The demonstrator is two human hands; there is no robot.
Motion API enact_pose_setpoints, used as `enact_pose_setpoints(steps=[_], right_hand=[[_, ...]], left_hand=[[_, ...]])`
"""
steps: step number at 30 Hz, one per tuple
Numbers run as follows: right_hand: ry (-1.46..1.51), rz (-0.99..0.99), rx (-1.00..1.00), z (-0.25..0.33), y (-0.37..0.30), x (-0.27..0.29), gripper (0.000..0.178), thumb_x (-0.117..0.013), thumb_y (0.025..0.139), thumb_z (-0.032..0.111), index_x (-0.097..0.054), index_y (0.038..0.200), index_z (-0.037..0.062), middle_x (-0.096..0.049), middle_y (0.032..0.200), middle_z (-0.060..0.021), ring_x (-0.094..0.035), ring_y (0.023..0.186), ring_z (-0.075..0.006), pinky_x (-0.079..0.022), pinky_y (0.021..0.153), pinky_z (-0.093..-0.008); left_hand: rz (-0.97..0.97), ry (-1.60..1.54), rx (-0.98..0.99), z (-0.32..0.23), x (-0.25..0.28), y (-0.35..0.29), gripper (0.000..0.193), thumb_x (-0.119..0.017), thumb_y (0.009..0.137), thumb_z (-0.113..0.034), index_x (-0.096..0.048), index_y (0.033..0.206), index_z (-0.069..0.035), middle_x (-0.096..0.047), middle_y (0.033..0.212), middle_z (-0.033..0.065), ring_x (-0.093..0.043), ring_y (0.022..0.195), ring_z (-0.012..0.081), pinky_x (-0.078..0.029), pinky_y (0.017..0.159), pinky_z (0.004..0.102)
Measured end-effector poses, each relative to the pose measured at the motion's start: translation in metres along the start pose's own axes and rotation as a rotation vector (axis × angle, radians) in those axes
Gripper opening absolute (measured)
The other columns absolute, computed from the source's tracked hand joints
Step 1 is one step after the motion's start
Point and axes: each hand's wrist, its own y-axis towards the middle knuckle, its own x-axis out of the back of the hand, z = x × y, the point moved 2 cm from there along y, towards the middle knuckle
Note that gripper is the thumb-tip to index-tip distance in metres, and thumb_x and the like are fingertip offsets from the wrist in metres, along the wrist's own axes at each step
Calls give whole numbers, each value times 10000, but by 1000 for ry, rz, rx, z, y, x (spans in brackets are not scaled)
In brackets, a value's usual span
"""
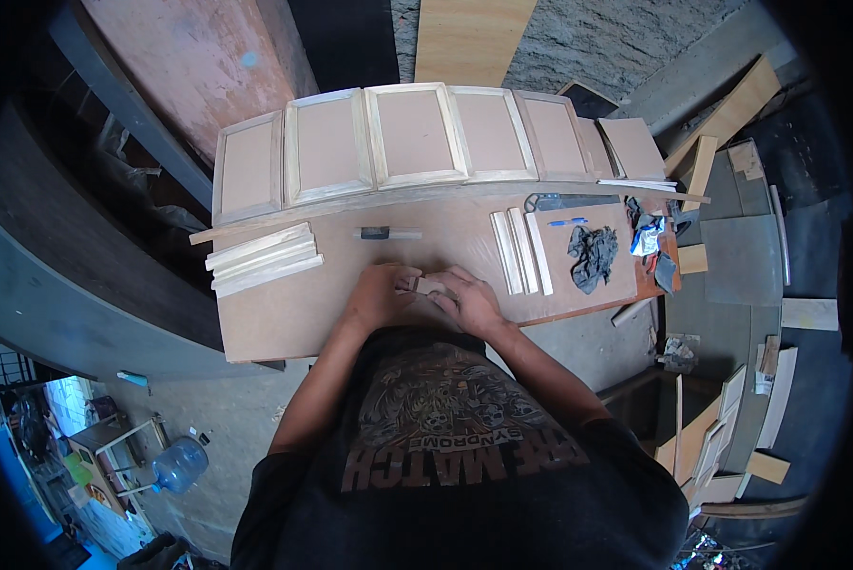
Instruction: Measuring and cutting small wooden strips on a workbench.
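Close to my body at the table's near edge, both hands meet around a small pale block-like piece (pixel 430 285). My left hand (pixel 384 289) has its fingers curled against one end of it. From the other side my right hand (pixel 468 298) pinches it between thumb and fingers. The fingers cover much of the piece, so its exact kind is hidden. Just beyond lies a short dark object (pixel 376 233) with a pale flat strip beside it. Pale wooden strips (pixel 265 258) lie stacked to the left, and a few more strips (pixel 523 252) lie side by side to the right.
Several framed panels (pixel 417 133) stand in a row along the back, behind a long wooden strip (pixel 445 193). On the table's right are a handsaw (pixel 569 201), a blue pen (pixel 567 222) and a crumpled dark cloth (pixel 593 258). A water bottle (pixel 180 465) sits on the floor, lower left.
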Motion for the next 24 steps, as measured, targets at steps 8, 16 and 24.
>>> enact_pose_setpoints(steps=[8,16,24], right_hand=[[-5,22,7,-2,1,-6,328,-715,944,228,-682,1249,114,-673,1194,-125,-671,1067,-370,-565,907,-434],[-43,76,-108,-21,-9,-13,445,-767,899,279,-653,1306,140,-646,1232,-129,-661,1089,-367,-556,919,-447],[-110,121,-306,-72,-40,-31,531,-801,861,297,-626,1345,167,-614,1229,-111,-657,1074,-327,-546,919,-436]], left_hand=[[-17,-36,14,11,-3,-1,353,-826,805,-53,-765,1151,-17,-769,1053,154,-767,932,245,-609,866,331],[-43,-16,59,39,-3,-5,325,-834,798,-61,-768,1114,-17,-779,1013,160,-769,919,248,-605,841,340],[-63,-17,99,98,-16,-20,331,-843,812,-86,-767,1130,-28,-783,1002,148,-756,882,193,-597,825,324]])
